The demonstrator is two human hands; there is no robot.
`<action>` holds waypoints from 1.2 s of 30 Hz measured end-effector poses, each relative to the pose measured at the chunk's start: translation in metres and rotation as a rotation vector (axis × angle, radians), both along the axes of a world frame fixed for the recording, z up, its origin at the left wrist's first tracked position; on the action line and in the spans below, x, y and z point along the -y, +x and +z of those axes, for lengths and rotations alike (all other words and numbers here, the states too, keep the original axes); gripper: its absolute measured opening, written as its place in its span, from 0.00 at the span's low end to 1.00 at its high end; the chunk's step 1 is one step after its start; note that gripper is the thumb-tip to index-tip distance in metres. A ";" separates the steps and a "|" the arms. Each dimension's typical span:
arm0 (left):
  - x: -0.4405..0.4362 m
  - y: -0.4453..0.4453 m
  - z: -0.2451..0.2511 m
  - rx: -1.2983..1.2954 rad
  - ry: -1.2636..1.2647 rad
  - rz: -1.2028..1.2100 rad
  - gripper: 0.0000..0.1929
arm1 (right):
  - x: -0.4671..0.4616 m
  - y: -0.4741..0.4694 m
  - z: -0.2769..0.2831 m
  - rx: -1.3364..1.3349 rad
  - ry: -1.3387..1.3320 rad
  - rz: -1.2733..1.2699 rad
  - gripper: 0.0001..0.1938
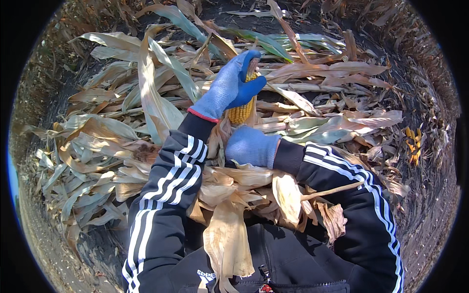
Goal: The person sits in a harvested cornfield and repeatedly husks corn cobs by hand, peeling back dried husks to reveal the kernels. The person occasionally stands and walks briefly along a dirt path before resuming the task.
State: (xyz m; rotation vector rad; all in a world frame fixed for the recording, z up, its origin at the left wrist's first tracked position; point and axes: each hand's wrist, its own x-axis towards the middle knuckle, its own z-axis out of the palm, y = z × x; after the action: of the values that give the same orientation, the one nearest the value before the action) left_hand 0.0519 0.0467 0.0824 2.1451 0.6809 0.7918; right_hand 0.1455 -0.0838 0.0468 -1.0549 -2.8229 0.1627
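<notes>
A yellow ear of corn [240,112] is held upright before me, its kernels partly bare. My left hand [234,82], in a blue coated work glove, wraps around its upper part, with thumb and fingers on either side of the tip. Pale dry husk [222,133] hangs about the lower end of the ear. Just below, my right hand [252,146], gloved the same way, is closed on that husk at the base; its fingers are mostly hidden behind the back of the glove.
Dry corn stalks and leaves [307,88] lie in a broad heap in front of me. Loose husks [229,238] rest over my lap and jacket. On the dark soil at the right is a small pile of bare yellow ears [414,144]. Standing dry plants [366,14] border the far side.
</notes>
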 end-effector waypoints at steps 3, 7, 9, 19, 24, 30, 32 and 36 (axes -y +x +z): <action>0.009 0.023 -0.006 0.086 -0.011 -0.057 0.32 | 0.016 -0.005 -0.030 -0.077 -0.092 0.056 0.07; 0.041 0.010 -0.030 0.205 -0.389 -0.175 0.37 | 0.025 0.017 -0.040 -0.240 -0.182 -0.113 0.16; 0.043 -0.009 -0.039 -0.397 -0.395 -0.120 0.41 | 0.038 0.039 -0.032 -0.458 -0.339 -0.261 0.20; 0.085 0.000 -0.056 -0.591 0.088 0.176 0.52 | -0.020 0.055 -0.047 -2.142 -0.507 -0.885 0.29; 0.087 -0.007 -0.063 -0.494 0.095 0.217 0.43 | -0.060 0.065 -0.056 -2.065 -0.823 -0.946 0.21; 0.074 -0.012 -0.067 -0.611 0.144 0.166 0.43 | -0.068 0.098 -0.071 -1.669 -1.209 -0.771 0.23; 0.076 -0.010 -0.065 -0.589 0.161 0.174 0.45 | -0.070 0.099 -0.076 -1.580 -1.197 -0.775 0.21; 0.080 -0.007 -0.061 -0.505 0.089 0.192 0.42 | -0.065 0.085 -0.066 -2.051 -1.156 -0.786 0.20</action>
State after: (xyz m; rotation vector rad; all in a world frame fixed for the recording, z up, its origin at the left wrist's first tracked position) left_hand 0.0452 -0.0331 0.0211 2.4091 1.1402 0.3735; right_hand 0.2306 -0.0186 -0.0191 -0.8717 -0.2903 1.5755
